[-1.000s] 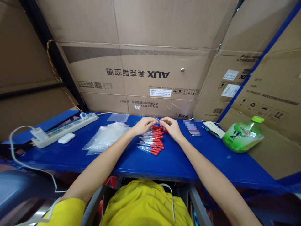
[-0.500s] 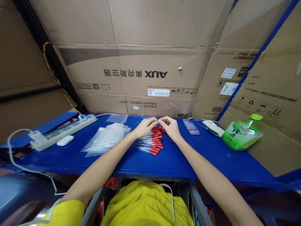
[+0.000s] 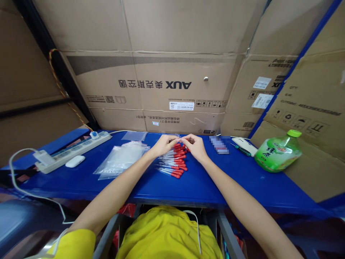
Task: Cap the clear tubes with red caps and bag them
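Note:
Several clear thin tubes with red caps (image 3: 174, 162) lie in a row on the blue table (image 3: 205, 180), caps pointing right. My left hand (image 3: 162, 144) and my right hand (image 3: 196, 145) meet at the far end of that row, fingertips pinched together over its top. Both hands are closed on something small and clear that I cannot make out, just above the red caps. A pile of clear plastic bags (image 3: 121, 158) lies to the left of my left hand.
A white power strip (image 3: 71, 150) with a plugged charger and a small white case (image 3: 75, 160) sit at the left. A phone (image 3: 219, 145), a white object with a green tool (image 3: 244, 146) and a green bottle on its side (image 3: 277, 151) lie to the right. Cardboard boxes (image 3: 167, 82) wall the back.
Both hands stay pinched together at the top of the tube row with only slight finger shifts. The view has shifted a little.

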### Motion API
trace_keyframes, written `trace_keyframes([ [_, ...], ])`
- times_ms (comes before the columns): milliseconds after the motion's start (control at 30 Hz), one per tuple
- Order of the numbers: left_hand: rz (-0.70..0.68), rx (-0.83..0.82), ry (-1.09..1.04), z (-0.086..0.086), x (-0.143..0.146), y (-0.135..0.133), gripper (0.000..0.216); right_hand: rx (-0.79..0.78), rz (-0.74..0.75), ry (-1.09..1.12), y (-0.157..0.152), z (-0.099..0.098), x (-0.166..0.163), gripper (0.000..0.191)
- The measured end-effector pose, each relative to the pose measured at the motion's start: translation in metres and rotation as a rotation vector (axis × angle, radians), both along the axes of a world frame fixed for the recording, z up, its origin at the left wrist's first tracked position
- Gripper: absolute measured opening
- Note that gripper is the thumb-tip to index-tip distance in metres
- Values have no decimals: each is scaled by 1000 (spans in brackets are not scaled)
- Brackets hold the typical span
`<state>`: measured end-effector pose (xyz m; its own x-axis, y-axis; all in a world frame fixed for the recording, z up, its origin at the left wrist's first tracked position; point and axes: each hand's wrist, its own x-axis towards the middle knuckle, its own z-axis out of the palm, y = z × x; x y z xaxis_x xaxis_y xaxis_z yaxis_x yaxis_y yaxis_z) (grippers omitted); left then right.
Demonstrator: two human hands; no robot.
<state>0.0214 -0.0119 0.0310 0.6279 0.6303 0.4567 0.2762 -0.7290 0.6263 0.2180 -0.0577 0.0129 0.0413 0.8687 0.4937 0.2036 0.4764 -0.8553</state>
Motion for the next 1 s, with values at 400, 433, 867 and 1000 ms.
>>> trace_keyframes([
  [400,-79,246,177,17,-9,-4,47,-68,120,61,-1,3,0,41],
  [433,-85,252,176,17,-10,-3,46,-66,116,59,-1,3,-1,40],
  [867,27,194,86,14,-5,-5,54,8,83,20,1,9,7,37],
  [1000,66,29,103,15,-9,-3,56,14,50,43,4,8,12,35],
])
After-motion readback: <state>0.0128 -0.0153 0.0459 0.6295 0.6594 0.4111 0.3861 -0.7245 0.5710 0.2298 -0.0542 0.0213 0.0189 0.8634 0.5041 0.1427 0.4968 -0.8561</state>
